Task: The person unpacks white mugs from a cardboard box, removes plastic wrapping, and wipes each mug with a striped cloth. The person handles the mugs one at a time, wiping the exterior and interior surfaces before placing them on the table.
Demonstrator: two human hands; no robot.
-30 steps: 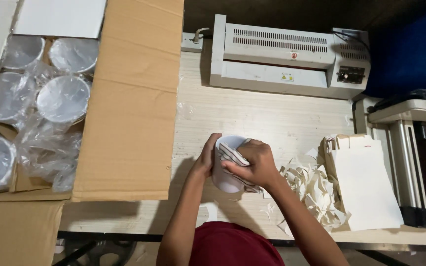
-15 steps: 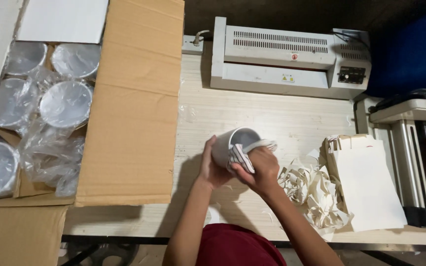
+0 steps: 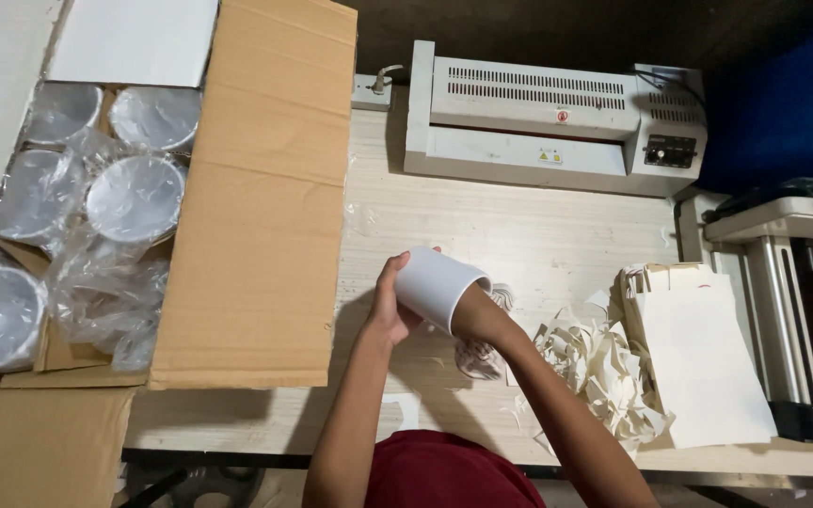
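Cardboard box (image 3: 256, 188) at the far left holds plastic-wrapped cups (image 3: 134, 198). Just right of it, the left hand (image 3: 388, 306) is curled around the closed end of a plain white cup (image 3: 437, 285), held tilted above the table (image 3: 519, 235). The right hand is pushed inside the cup's mouth, so its grip cannot be told. This looks like the step of lining or stuffing the cup; next calls for a steady hold while the hand comes out. Paper scraps (image 3: 595, 367) lie rightward.
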